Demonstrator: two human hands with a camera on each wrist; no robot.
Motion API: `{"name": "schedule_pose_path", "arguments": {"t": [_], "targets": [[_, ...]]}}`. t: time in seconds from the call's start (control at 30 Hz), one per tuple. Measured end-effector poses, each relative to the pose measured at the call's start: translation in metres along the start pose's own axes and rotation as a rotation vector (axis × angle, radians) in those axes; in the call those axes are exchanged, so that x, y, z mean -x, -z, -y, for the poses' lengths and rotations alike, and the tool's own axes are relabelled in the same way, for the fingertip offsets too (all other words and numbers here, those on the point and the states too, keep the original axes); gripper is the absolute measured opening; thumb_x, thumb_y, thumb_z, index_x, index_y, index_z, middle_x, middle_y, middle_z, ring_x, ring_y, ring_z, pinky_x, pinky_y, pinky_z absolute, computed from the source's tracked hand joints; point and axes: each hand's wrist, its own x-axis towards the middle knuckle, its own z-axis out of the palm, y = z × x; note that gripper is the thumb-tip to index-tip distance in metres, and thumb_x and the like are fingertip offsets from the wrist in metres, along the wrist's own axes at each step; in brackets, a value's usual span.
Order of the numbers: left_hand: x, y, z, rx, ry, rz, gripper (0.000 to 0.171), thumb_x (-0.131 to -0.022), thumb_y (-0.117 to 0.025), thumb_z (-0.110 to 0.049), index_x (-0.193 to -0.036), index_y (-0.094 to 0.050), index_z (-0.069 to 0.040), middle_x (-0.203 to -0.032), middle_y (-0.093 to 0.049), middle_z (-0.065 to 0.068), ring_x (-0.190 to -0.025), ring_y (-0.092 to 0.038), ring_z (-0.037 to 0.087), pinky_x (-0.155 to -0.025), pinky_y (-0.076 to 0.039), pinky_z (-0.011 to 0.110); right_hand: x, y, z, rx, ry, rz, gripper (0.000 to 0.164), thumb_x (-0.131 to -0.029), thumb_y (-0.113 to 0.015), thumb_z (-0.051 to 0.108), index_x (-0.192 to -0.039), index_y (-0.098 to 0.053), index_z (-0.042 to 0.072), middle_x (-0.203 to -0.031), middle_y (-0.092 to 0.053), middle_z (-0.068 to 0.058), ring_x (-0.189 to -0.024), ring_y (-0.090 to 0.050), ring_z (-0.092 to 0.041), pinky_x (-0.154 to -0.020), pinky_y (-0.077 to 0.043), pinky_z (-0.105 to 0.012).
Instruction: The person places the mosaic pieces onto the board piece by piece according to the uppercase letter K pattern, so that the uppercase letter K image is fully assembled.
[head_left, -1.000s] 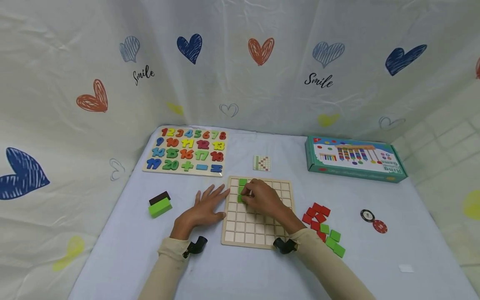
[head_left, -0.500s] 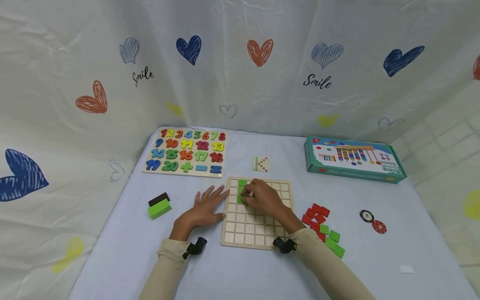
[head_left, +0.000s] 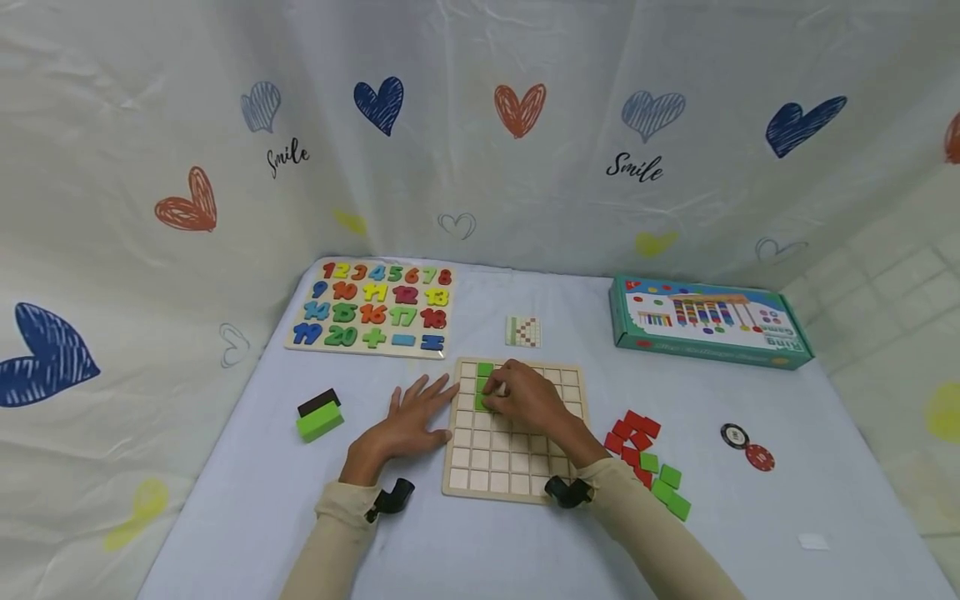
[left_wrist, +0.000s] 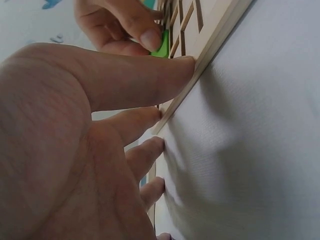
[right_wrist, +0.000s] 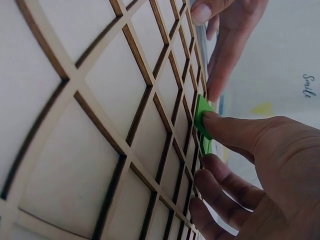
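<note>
A wooden grid board (head_left: pixel 480 459) lies on the table, with green square tiles in the upper cells of its second column. My right hand (head_left: pixel 531 400) reaches over the board and pinches a green tile (right_wrist: pixel 202 118) at the lowest of these; its thumb lies on the tile in the right wrist view. The fingers hide part of the column. Spread flat, my left hand (head_left: pixel 401 429) rests on the table, thumb and index fingertip touching the board's left edge, as the left wrist view shows. Loose red tiles (head_left: pixel 632 426) and green tiles (head_left: pixel 670 487) lie right of the board.
A number puzzle board (head_left: pixel 367 307) is at the back left, a small pattern card (head_left: pixel 523 331) behind the grid. The boxed game (head_left: pixel 712 322) stands back right. Black and green blocks (head_left: pixel 320 421) lie left; two round chips (head_left: pixel 759 457) lie right.
Both hands hold nearly the same pose throughout. The whole head view shifts down slightly; the tiles stay put.
</note>
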Motion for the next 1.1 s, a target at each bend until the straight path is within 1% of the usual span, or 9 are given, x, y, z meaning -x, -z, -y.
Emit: {"name": "schedule_pose_path", "arguments": {"t": [0.23, 0.3, 0.5, 0.6, 0.73, 0.87, 0.97, 1.1], "targets": [[0.0, 0.001, -0.001, -0.002, 0.002, 0.0, 0.077, -0.099, -0.07, -0.022, -0.168, -0.035, -0.02, -0.178, -0.02, 0.004, -0.166, -0.002, 0.036, -0.127, 0.006, 0.069, 0.001, 0.0, -0.002, -0.022, 0.011, -0.006, 0.007, -0.093, -0.085, 0.025, -0.097, -0.08, 0.024, -0.112, -0.067, 0.001, -0.086, -0.062, -0.011, -0.068, -0.053, -0.033], [0.0, 0.001, -0.002, 0.001, 0.004, 0.002, 0.077, -0.099, -0.07, -0.022, -0.168, -0.035, -0.02, -0.178, -0.02, 0.004, -0.166, -0.002, 0.036, -0.127, 0.006, 0.069, 0.001, 0.0, -0.002, -0.023, 0.016, -0.006, 0.004, -0.094, -0.083, 0.023, -0.096, -0.081, 0.023, -0.114, -0.067, 0.0, -0.088, -0.063, -0.013, -0.069, -0.054, -0.034], [0.0, -0.001, -0.002, -0.005, 0.005, 0.005, 0.076, -0.1, -0.07, -0.023, -0.167, -0.036, -0.02, -0.178, -0.021, 0.004, -0.166, -0.002, 0.036, -0.127, 0.005, 0.07, 0.004, -0.001, -0.004, -0.004, 0.06, -0.008, 0.005, -0.097, -0.08, 0.019, -0.094, -0.083, 0.023, -0.115, -0.067, -0.002, -0.092, -0.063, -0.015, -0.071, -0.055, -0.035], [0.0, -0.001, -0.001, -0.015, 0.005, 0.002, 0.076, -0.1, -0.069, -0.023, -0.168, -0.035, -0.02, -0.178, -0.021, 0.004, -0.166, -0.002, 0.036, -0.127, 0.005, 0.069, 0.004, 0.001, -0.005, -0.005, 0.09, -0.012, 0.005, -0.098, -0.078, 0.021, -0.098, -0.083, 0.021, -0.116, -0.068, -0.003, -0.093, -0.064, -0.015, -0.073, -0.056, -0.035], [0.0, -0.001, -0.001, -0.012, 0.005, -0.001, 0.076, -0.1, -0.069, -0.022, -0.167, -0.036, -0.019, -0.178, -0.021, 0.005, -0.165, -0.002, 0.036, -0.127, 0.005, 0.07, 0.006, 0.006, -0.006, -0.069, 0.108, -0.001, 0.009, -0.1, -0.076, 0.019, -0.106, -0.082, 0.017, -0.118, -0.068, -0.004, -0.094, -0.065, -0.016, -0.078, -0.057, -0.035], [-0.001, -0.002, -0.001, -0.009, 0.008, -0.001, 0.076, -0.099, -0.07, -0.022, -0.167, -0.036, -0.019, -0.178, -0.021, 0.005, -0.165, -0.002, 0.036, -0.127, 0.005, 0.07, 0.01, 0.016, -0.008, -0.125, 0.072, 0.008, 0.015, -0.1, -0.076, 0.02, -0.113, -0.081, 0.015, -0.121, -0.068, -0.003, -0.099, -0.065, -0.017, -0.082, -0.057, -0.037], [0.0, -0.002, -0.001, -0.003, 0.011, 0.001, 0.076, -0.099, -0.07, -0.022, -0.167, -0.036, -0.02, -0.178, -0.021, 0.005, -0.166, -0.002, 0.036, -0.127, 0.005, 0.069, 0.014, 0.025, -0.01, -0.139, 0.028, 0.001, 0.02, -0.1, -0.076, 0.022, -0.118, -0.08, 0.014, -0.121, -0.068, -0.003, -0.102, -0.066, -0.019, -0.083, -0.058, -0.039], [0.001, -0.002, -0.001, 0.006, 0.006, -0.006, 0.076, -0.099, -0.07, -0.02, -0.167, -0.036, -0.019, -0.178, -0.021, 0.005, -0.165, -0.002, 0.036, -0.127, 0.006, 0.069, 0.022, 0.042, -0.017, -0.14, -0.009, -0.007, 0.027, -0.102, -0.073, 0.025, -0.125, -0.076, 0.012, -0.126, -0.069, -0.004, -0.11, -0.067, -0.024, -0.086, -0.059, -0.045]]}}
